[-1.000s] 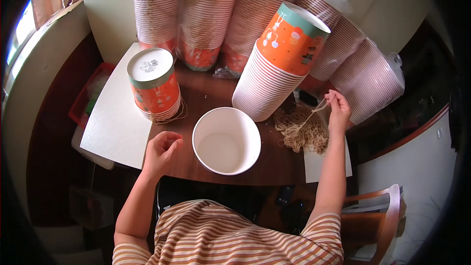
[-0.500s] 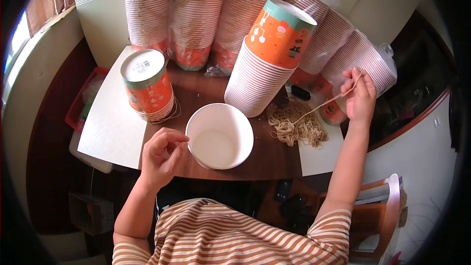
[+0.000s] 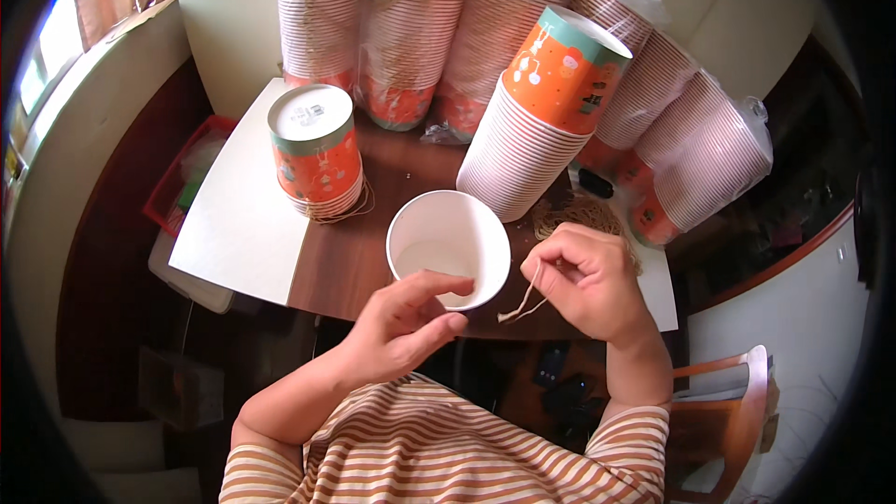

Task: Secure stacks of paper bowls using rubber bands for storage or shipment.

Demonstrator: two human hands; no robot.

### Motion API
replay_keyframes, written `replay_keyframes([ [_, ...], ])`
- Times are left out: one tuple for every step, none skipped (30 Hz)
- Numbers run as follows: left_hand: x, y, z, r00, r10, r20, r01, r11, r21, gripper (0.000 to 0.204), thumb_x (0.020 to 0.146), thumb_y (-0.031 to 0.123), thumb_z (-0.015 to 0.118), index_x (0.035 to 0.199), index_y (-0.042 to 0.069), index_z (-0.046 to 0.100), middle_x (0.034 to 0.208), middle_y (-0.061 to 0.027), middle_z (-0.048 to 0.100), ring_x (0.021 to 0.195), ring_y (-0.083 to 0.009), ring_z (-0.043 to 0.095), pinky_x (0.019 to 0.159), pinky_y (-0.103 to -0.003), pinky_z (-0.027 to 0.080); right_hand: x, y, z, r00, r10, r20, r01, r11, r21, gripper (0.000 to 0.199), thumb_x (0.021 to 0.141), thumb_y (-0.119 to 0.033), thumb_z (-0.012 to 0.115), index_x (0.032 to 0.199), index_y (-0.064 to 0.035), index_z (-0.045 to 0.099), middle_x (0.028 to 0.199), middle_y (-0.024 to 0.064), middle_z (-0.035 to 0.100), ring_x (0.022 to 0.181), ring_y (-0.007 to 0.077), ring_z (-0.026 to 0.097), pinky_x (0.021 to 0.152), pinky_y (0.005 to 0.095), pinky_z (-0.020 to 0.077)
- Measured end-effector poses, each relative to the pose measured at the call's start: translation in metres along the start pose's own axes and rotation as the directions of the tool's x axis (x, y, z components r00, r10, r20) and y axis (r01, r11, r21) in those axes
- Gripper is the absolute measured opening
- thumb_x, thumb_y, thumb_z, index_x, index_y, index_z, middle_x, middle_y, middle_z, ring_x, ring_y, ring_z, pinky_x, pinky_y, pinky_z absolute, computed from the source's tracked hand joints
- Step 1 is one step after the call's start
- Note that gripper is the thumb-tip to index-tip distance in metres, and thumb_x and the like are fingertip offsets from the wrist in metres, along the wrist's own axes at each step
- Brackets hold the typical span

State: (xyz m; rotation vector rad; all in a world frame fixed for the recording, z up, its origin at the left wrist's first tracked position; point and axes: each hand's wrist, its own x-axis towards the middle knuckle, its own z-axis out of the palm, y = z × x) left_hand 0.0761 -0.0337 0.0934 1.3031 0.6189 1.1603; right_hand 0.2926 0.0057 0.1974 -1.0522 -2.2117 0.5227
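Note:
A white paper tub (image 3: 471, 224) stands mouth up near the table's front edge. My left hand (image 3: 397, 327) is at its near side, thumb and forefinger apart with nothing between them. To the right of the tub, my right hand (image 3: 590, 285) pinches a short length of beige string (image 3: 523, 304), whose end hangs free toward the left. Behind that hand lies a tangled heap of the same string (image 3: 569, 215), partly hidden by it. Beyond the tub a tall stack of nested tubs (image 3: 523, 149) leans slightly, its top one orange and green and upside down.
On the left, a shorter stack of inverted orange tubs (image 3: 317, 168) has string around its lower rims. Plastic-wrapped tub stacks (image 3: 415, 28) line the table's back. A small black object (image 3: 595, 184) lies by the string heap. A wooden chair (image 3: 737, 411) stands at the lower right.
My right hand has come down and left from the far right, bringing a length of string away from the heap. My left hand has moved right and its fingers have parted.

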Motion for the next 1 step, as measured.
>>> replay_keyframes([
  [0.0008, -0.0016, 0.0016, 0.994, -0.089, 0.064, 0.094, 0.993, -0.075, 0.035, 0.091, 0.006, 0.060, 0.124, 0.003, 0.053, 0.123, -0.0089, 0.055, 0.079, -0.0065, 0.056, 0.068, -0.021, 0.046, 0.0005, -0.0003, 0.0011, 1.000, -0.003, 0.002, 0.003, 1.000, 0.002, 0.006, 0.081, -0.005, 0.067, 0.079, -0.0007, 0.063, 0.070, 0.0090, 0.061, 0.060, 0.0177, 0.059, 0.054, 0.0294, 0.0447],
])
